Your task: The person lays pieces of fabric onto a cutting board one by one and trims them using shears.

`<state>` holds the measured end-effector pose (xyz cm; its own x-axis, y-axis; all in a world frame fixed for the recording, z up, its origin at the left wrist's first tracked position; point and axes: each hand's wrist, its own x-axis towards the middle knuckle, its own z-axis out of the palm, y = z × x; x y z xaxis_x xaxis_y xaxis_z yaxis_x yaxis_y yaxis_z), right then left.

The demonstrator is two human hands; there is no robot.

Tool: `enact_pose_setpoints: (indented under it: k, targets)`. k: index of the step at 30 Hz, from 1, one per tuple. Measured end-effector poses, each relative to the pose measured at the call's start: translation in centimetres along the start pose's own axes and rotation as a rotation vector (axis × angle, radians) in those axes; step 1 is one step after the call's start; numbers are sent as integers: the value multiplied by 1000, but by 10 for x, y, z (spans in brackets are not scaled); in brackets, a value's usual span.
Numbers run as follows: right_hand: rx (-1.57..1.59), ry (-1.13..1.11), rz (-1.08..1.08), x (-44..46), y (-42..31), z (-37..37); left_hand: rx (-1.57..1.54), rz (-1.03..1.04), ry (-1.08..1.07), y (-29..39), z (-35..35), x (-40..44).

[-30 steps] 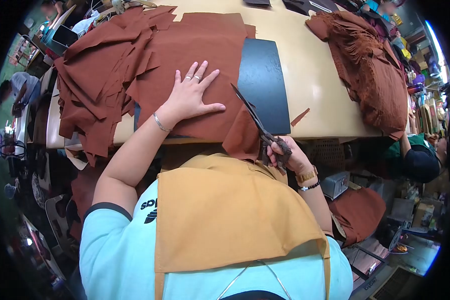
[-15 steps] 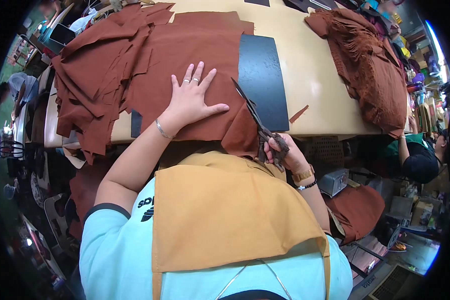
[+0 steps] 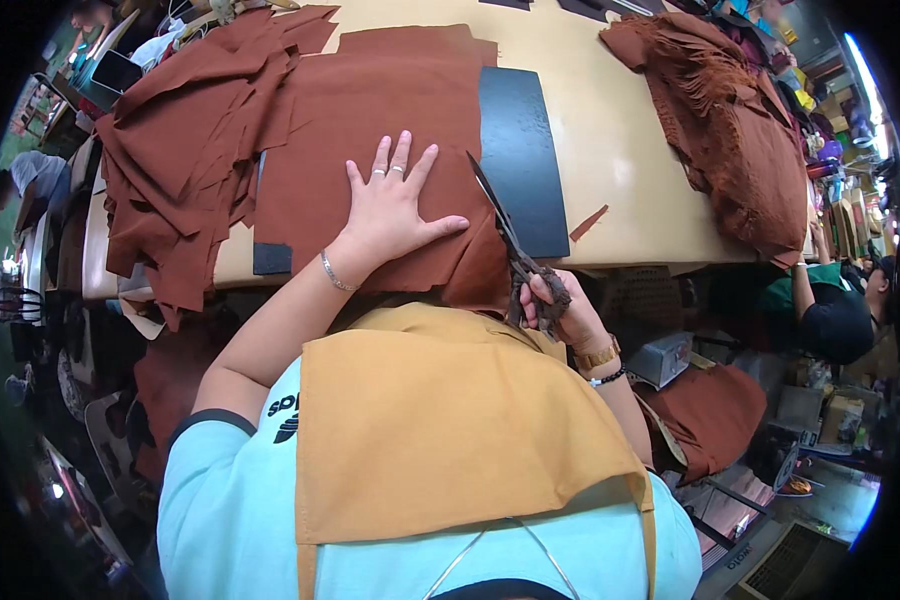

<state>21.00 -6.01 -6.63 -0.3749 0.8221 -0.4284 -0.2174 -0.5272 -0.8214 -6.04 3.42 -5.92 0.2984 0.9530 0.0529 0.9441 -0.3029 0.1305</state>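
Observation:
My left hand [image 3: 395,210] lies flat with its fingers spread on a reddish-brown fabric sheet [image 3: 380,95]. Under the sheet is a dark blue-grey board [image 3: 523,160], showing at its right side and at its lower left corner. My right hand [image 3: 555,305] is closed around the wrapped handles of large dark scissors [image 3: 505,225] at the table's near edge. The scissor blades point up and left, along the right edge of the sheet, where a fabric corner hangs over the table edge.
Layered brown fabric pieces [image 3: 185,150] lie left on the cream table [image 3: 630,170]. A bunched brown fabric pile [image 3: 725,130] sits right. A small fabric scrap [image 3: 588,223] lies near the front edge. A co-worker in dark clothing [image 3: 838,325] is at the far right.
The fabric sheet has shifted and turned slightly under my left hand, uncovering more of the board's lower left corner. My right hand still holds the scissors beside the sheet.

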Motion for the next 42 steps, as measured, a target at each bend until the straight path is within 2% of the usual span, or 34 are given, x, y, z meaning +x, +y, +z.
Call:
enact_pose_setpoints:
  k: [7, 10, 14, 20, 29, 35, 42]
  targets:
    - [-26, 44, -36, -15, 7, 8, -65, -32, -50, 8, -2, 1]
    - [-3, 69, -19, -17, 6, 11, -50, 46, 21, -18, 4, 22]
    - [14, 67, 4, -8, 1, 14, -33, 80, -8, -35, -3, 32]
    - [79, 73, -7, 7, -1, 20, -33, 50, -3, -25, -1, 26]
    - [-20, 104, -52, -8, 5, 17, -42, 46, 20, -23, 0, 23]
    - [70, 93, -18, 9, -4, 23, -44, 59, 30, -17, 1, 13]
    - [-32, 126, -33, -2, -2, 21, -41, 57, 31, -17, 1, 13]
